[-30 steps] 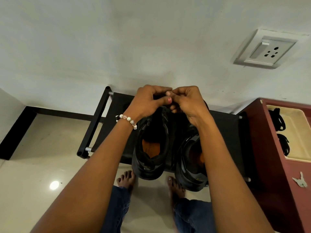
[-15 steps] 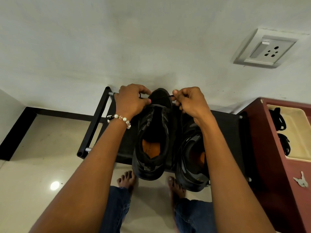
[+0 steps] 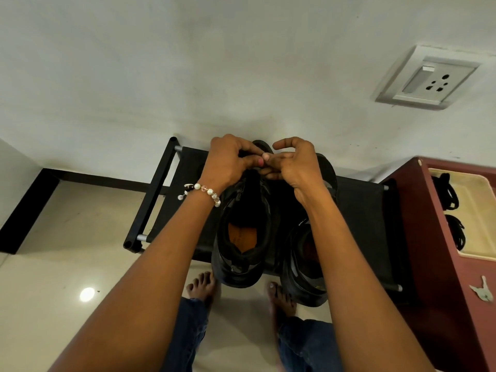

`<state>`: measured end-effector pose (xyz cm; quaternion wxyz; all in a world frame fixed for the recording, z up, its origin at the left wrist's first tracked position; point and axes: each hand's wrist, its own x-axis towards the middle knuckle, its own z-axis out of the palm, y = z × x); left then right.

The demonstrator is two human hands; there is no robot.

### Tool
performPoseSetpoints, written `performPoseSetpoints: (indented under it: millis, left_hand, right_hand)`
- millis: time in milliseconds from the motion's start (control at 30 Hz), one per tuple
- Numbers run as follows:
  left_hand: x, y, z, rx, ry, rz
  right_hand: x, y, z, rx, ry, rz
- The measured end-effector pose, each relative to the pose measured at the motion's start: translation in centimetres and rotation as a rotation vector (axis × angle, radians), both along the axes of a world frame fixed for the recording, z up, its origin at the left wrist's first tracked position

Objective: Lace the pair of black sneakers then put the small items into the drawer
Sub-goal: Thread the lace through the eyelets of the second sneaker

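Two black sneakers stand side by side on a low black shoe rack (image 3: 362, 210). The left sneaker (image 3: 241, 237) shows an orange insole; the right sneaker (image 3: 306, 275) is partly hidden by my right forearm. My left hand (image 3: 230, 159) and my right hand (image 3: 292, 162) meet over the toe end of the left sneaker, fingers curled and pinching its black lace. The lace itself is mostly hidden by the fingers. An open cream-lined drawer (image 3: 477, 210) at the right holds black coiled items (image 3: 445, 191).
The red-brown cabinet (image 3: 442, 264) stands right of the rack, with a small pale key-like item (image 3: 483, 289) on its top. A wall socket (image 3: 426, 79) is on the white wall behind. My bare feet (image 3: 201, 285) stand on the tiled floor.
Half a second ago my hands were pulled apart to either side of the left sneaker's toe. Now they have come back together over it, as a second ago.
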<state>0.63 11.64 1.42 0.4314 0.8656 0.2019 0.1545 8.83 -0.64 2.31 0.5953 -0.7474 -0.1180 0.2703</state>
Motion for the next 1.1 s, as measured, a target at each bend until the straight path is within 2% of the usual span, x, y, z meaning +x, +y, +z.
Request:
performPoseSetpoints:
  millis: [100,200,267,467,900,1100]
  left_hand:
    - [-0.1,0.3,-0.4,0.119,0.105,-0.011]
    - [0.0,0.0,-0.8,0.096,0.148,0.011]
    - [0.3,-0.3,-1.2,0.129,0.194,0.006]
    - [1.0,-1.0,-2.1,0.236,0.263,0.025]
    - [1.0,-2.5,-2.8,0.140,0.260,0.155]
    - [1.5,-3.2,-3.3,0.079,0.317,0.263]
  right_hand:
    - [0.0,-0.1,-0.2,-0.109,-0.032,0.003]
    - [-0.2,-0.4,0.1,-0.411,-0.082,0.204]
    - [-0.5,-0.4,0.2,-0.502,-0.024,0.280]
    - [0.0,-0.9,0.1,-0.465,0.036,0.249]
    - [1.0,-2.6,-1.0,-0.261,0.138,0.283]
    - [1.0,-2.3,-2.7,-0.333,-0.183,0.179]
